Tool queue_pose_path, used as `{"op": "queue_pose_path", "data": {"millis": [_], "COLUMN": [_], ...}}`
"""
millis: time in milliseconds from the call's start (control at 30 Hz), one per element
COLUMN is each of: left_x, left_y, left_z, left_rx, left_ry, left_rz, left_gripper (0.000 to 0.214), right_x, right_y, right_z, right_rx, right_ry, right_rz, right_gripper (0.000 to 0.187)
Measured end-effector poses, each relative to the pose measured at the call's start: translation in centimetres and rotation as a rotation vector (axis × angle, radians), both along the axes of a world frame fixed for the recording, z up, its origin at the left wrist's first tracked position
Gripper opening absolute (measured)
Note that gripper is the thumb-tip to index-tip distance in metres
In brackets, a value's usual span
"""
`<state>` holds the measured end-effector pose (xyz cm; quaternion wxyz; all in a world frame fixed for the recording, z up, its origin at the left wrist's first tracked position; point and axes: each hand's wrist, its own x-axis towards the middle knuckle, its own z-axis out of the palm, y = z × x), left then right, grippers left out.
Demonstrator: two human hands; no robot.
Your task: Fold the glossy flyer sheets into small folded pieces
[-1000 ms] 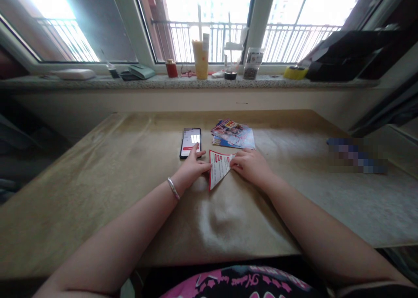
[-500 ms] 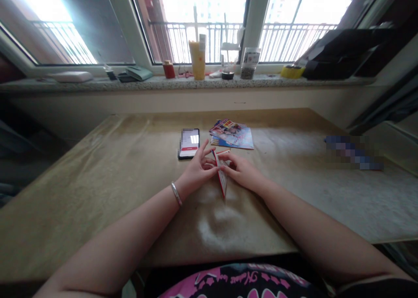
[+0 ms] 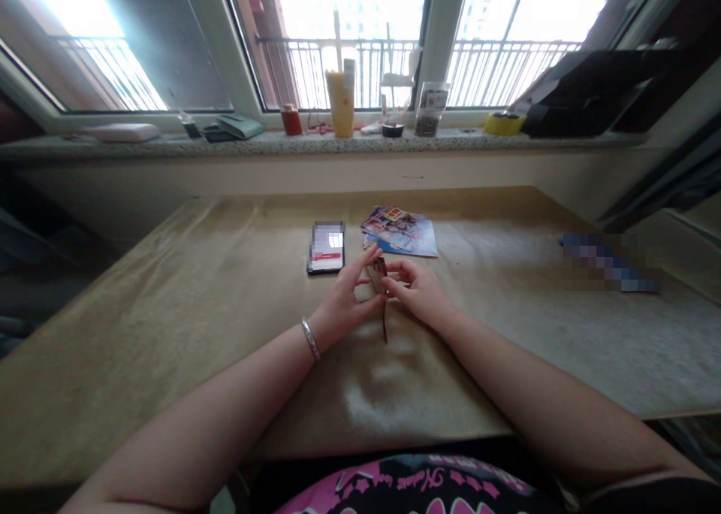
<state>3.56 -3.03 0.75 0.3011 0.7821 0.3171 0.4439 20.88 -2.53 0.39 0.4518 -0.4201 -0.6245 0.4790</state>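
Observation:
Over the middle of the table, a small folded piece of printed paper (image 3: 378, 276) stands between my two hands, its thin lower tip pointing toward me. My left hand (image 3: 350, 294), with a silver bangle on the wrist, grips it with the thumb below and fingertips at the top edge. On the other side, my right hand (image 3: 420, 292) pinches it between thumb and curled fingers. A smartphone (image 3: 327, 247) with a lit screen lies just beyond my left hand. Behind the hands is a small stack of colourful printed sheets (image 3: 408, 232).
A beige cloth (image 3: 169, 334) covers the table. At the right lies a blurred bluish object (image 3: 611, 262). The stone windowsill (image 3: 225, 147) holds a yellow cup (image 3: 341, 104), a clear cup (image 3: 394, 108), a red jar (image 3: 291, 120) and a yellow tape roll (image 3: 503, 123).
The folded paper has turned, its broad pale face giving way to a narrow dark edge. My left fingers have come from spread to bent over its top.

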Motion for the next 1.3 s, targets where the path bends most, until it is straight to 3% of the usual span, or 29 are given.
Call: {"op": "queue_pose_path", "data": {"millis": [300, 467, 600, 767, 900, 1033, 1300], "left_x": [-0.4, -0.7, -0.9, -1.8, -3.2, -4.6, -5.6], "left_y": [0.3, 0.4, 0.8, 1.6, 2.1, 2.5, 2.8], "left_z": [0.2, 0.6, 0.6, 0.7, 1.6, 2.4, 2.8], "left_rx": [0.022, 0.064, 0.106, 0.214, 0.421, 0.565, 0.477], "left_ry": [0.001, 0.027, 0.015, 0.077, 0.309, 0.499, 0.853], "left_rz": [-0.007, -0.003, 0.076, 0.121, 0.133, 0.087, 0.07], "left_gripper": [0.055, 0.048, 0.034, 0.019, 0.003, 0.011, 0.019], "right_x": [0.0, 0.1, 0.5, 1.9, 3.3, 4.3, 5.6], "right_y": [-0.2, 0.0, 0.2, 0.6, 0.7, 0.7, 1.3], "right_z": [0.8, 0.5, 0.6, 0.9, 1.6, 2.4, 2.7], "right_rx": [-0.132, -0.129, -0.065, 0.143, 0.181, 0.195, 0.064], "right_ry": [0.111, 0.069, 0.057, -0.195, -0.425, -0.694, -0.901], "right_rz": [0.026, 0.006, -0.059, -0.24, -0.299, -0.32, -0.26], "right_gripper": [0.033, 0.031, 0.028, 0.026, 0.027, 0.033, 0.014]}}
